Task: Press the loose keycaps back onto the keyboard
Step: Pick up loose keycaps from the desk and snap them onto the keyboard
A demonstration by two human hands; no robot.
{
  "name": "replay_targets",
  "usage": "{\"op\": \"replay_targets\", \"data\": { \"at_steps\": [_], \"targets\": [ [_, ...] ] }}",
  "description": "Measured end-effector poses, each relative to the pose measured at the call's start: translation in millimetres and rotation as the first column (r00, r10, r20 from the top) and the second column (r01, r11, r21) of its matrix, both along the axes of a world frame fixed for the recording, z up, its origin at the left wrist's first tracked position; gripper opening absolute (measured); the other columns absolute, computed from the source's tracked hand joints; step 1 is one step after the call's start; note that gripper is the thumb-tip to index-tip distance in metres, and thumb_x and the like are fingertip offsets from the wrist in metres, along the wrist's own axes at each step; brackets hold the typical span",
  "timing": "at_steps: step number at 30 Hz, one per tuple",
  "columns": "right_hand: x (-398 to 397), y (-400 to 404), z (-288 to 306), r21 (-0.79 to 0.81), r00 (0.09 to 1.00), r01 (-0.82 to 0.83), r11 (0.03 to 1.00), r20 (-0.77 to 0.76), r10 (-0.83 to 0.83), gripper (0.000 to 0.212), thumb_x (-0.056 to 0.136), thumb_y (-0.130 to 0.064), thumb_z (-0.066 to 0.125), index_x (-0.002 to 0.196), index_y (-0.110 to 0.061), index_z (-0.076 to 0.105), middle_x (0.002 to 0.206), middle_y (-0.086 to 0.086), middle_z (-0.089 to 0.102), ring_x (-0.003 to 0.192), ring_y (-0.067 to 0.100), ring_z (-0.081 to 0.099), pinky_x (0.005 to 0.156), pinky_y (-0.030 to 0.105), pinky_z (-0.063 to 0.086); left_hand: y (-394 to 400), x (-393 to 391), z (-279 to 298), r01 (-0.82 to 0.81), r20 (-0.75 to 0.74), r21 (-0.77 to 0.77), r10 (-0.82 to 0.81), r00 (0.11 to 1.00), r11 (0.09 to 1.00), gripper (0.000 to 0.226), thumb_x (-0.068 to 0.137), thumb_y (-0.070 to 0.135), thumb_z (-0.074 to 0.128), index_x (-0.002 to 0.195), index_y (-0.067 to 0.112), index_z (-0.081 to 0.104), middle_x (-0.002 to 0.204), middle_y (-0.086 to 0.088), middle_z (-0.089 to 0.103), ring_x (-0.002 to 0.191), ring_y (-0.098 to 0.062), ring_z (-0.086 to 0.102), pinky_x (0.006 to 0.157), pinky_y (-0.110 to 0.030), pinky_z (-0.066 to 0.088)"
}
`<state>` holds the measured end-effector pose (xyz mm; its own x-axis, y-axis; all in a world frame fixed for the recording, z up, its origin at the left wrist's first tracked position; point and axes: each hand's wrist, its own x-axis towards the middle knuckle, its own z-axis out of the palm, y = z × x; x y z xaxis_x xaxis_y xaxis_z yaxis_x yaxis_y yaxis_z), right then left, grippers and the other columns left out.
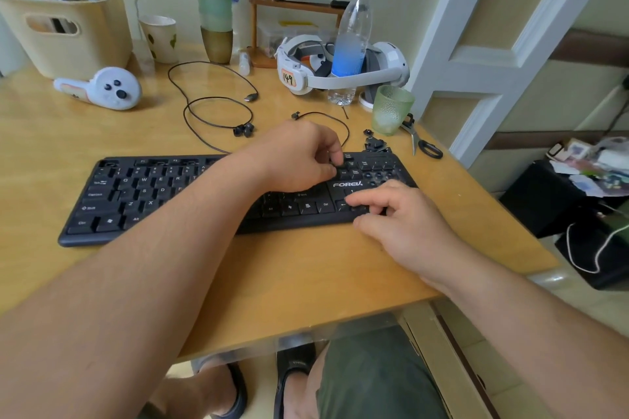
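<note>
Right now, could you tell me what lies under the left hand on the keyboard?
The left hand presses a keycap with curled fingertips on the keyboard; keys beneath the palm are hidden.

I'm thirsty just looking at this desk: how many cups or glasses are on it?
3. A green textured glass stands by the desk's right edge near the scissors, a white paper cup beside the beige basket, and a gold-brown cup at the back. Others may be hidden.

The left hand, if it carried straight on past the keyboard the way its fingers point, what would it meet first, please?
Probably the pile of loose keycaps behind the keyboard; the left hand points toward it, with the scissors beyond. Depth is uncertain.
</note>
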<state>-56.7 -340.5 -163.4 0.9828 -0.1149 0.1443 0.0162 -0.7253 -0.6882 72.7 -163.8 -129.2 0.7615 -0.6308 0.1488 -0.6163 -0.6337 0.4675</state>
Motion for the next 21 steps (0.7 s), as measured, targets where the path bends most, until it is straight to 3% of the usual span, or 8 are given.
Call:
{"op": "replay_targets", "data": {
  "at_steps": [2,4,6,10,18,21],
  "targets": [
    [-0.8,3.1,-3.7,0.028,0.999,0.023,0.999,0.037,-0.025,0.033,0.088,-0.012,0.07,0.108,-0.037,0.078,0.096,-0.007,0.053,0.094,0.01,0.05,0.085,0.024,0.039,0.5,0.2,0.0,-0.004,0.003,0.003,0.004,1.0,1.0,0.01,0.094,0.031,0.07,0.101,0.038,0.069,0.093,0.014,0.065,0.088,-0.006,0.06,0.074,-0.027,0.049],
    [-5.0,7.9,-10.3,-0.171,0.993,0.042,0.984,0.116,-0.022,0.039,0.09,-0.016,0.067,0.123,-0.037,0.073,0.097,-0.011,0.049,0.102,0.014,0.046,0.092,0.026,0.04,1.2,0.5,-0.2,-0.007,0.004,0.006,0.007,1.0,1.0,0.01,0.094,0.032,0.07,0.101,0.038,0.07,0.095,0.013,0.065,0.09,-0.008,0.061,0.078,-0.03,0.051],
    [-8.1,11.5,-16.0,-0.365,0.987,0.042,0.93,0.162,0.019,0.046,0.092,-0.026,0.062,0.137,-0.033,0.065,0.097,-0.013,0.043,0.104,0.016,0.041,0.097,0.036,0.043,2.2,0.9,-0.1,-0.009,0.01,0.006,0.009,1.0,1.0,0.01,0.094,0.031,0.07,0.102,0.038,0.07,0.096,0.013,0.065,0.091,-0.009,0.061,0.078,-0.03,0.051],
    [-5.9,13.7,-16.8,-0.494,0.981,0.006,0.87,0.171,0.09,0.053,0.093,-0.038,0.058,0.144,-0.025,0.06,0.095,-0.01,0.038,0.099,0.017,0.043,0.093,0.045,0.049,2.5,1.6,0.2,-0.01,0.034,0.012,0.01,0.999,1.0,0.01,0.093,0.033,0.069,0.101,0.038,0.07,0.095,0.014,0.065,0.091,-0.009,0.06,0.078,-0.031,0.049],
    [8.1,2.4,3.6,-0.565,0.98,-0.082,0.821,0.104,0.17,0.034,0.092,-0.047,0.07,0.123,-0.031,0.071,0.093,-0.017,0.046,0.094,0.011,0.047,0.078,0.033,0.045,1.3,1.8,0.3,0.003,0.051,-0.001,-0.003,0.999,1.0,0.011,0.093,0.034,0.07,0.103,0.038,0.07,0.094,0.015,0.064,0.088,-0.006,0.057,0.069,-0.026,0.041],
    [15.3,3.7,19.2,-0.579,0.985,-0.138,0.803,0.004,0.172,0.029,0.09,-0.05,0.072,0.115,-0.035,0.068,0.084,-0.017,0.046,0.09,0.011,0.046,0.08,0.035,0.046,0.9,2.2,0.3,0.004,0.045,0.004,-0.004,0.999,1.0,0.013,0.092,0.033,0.069,0.104,0.038,0.07,0.093,0.017,0.065,0.086,-0.002,0.055,0.066,-0.021,0.037]
  ]
}}
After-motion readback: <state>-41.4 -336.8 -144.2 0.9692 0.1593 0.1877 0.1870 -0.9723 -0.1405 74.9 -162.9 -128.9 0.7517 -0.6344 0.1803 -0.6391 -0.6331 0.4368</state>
